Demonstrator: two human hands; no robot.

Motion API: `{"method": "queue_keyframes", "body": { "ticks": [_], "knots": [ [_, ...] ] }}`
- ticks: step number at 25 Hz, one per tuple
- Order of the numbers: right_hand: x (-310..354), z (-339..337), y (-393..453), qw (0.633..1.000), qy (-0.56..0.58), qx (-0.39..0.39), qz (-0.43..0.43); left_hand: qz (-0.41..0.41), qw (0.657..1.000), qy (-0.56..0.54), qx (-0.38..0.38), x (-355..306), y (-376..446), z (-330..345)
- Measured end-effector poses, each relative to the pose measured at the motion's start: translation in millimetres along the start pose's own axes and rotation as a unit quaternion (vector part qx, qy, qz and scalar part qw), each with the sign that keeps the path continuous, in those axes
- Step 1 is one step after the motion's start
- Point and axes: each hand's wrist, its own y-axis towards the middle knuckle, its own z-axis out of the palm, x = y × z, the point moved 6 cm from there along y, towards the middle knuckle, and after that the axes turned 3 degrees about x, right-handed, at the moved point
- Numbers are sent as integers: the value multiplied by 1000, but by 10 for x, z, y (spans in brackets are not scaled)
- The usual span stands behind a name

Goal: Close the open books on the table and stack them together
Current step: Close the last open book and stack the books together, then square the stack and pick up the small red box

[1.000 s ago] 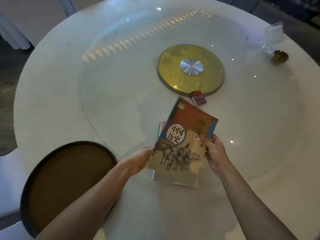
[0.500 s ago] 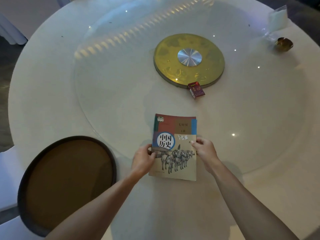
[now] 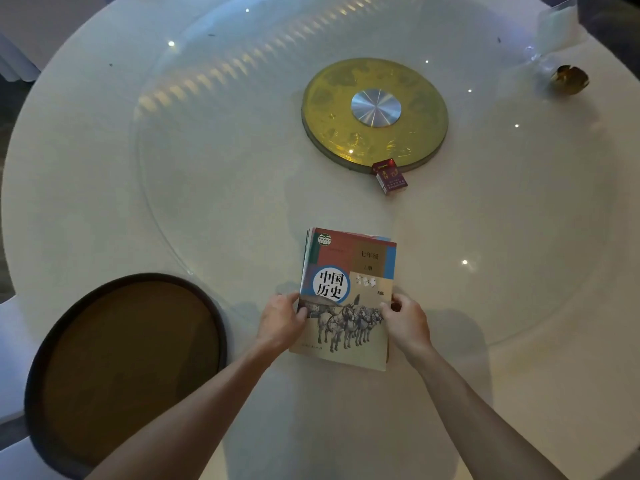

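A closed history textbook [image 3: 349, 271], with horses and a blue-ringed title circle on its cover, lies flat on top of other closed books; their edges peek out along its left and top sides. The stack rests on the white round table [image 3: 86, 188], near me. My left hand [image 3: 282, 322] grips the stack's left edge, thumb on the cover. My right hand [image 3: 405, 320] grips the right edge the same way. How many books lie underneath is hidden.
A gold disc with a silver hub [image 3: 374, 114] marks the glass turntable's middle. A small red box [image 3: 390, 177] lies at its near rim. A round dark-rimmed brown tray [image 3: 128, 368] sits at the near left. A clear bag and a small gold object [image 3: 569, 79] are far right.
The top book was tilted and turned a second ago; it has come down flat and squared onto the stack. Both hands have settled on the stack's side edges.
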Motion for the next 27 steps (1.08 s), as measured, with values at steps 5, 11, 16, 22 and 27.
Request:
{"method": "queue_keyframes", "body": {
  "ticks": [5,11,16,22,27],
  "knots": [
    [-53,39,34,999,-18,-24,15,-70,990,-122,23,47,-21,128],
    [34,3,64,999,-31,-41,1,-84,989,-124,0,86,-7,170],
    [97,-89,167,998,6,-47,32,-88,987,-132,-11,-30,194,112],
    [315,-279,561,999,-3,-24,35,-87,991,-97,27,-372,534,-65],
    [722,-606,1034,997,-7,-83,8,-77,990,-115,-13,-752,950,-477]
  ]
}}
